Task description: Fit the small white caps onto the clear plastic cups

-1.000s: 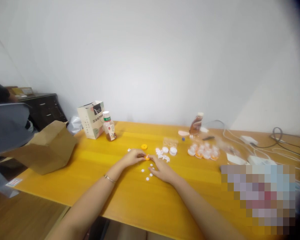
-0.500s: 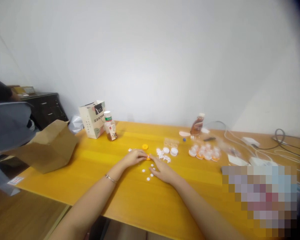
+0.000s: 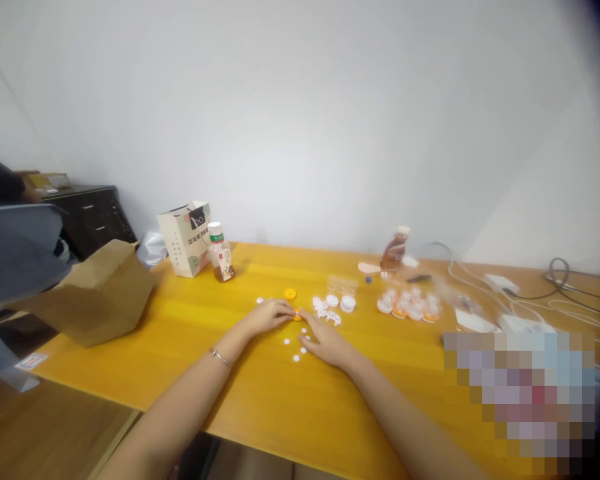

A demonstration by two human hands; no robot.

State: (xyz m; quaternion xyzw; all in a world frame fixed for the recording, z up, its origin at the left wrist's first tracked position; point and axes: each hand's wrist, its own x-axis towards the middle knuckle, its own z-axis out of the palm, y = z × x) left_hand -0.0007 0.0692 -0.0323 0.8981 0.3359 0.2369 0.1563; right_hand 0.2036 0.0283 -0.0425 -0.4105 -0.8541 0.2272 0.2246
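A small orange round piece with something white on top sits low over the table between my fingertips. My left hand grips it from the left, its fingers bent together. From the right, my right hand holds the piece with its fingertips, the thumb apart and lower. My fingers partly cover the piece. Just beyond lies a yellow-orange disc. Several small white discs are scattered below and beside my right thumb. A heap of white perforated pieces lies to the right, close to white round lids.
On the right stand clustered clear-and-orange round containers, a brown drink bottle, cables and white adapters. A paper bag, another bottle and an open cardboard box stand left on the yellow table.
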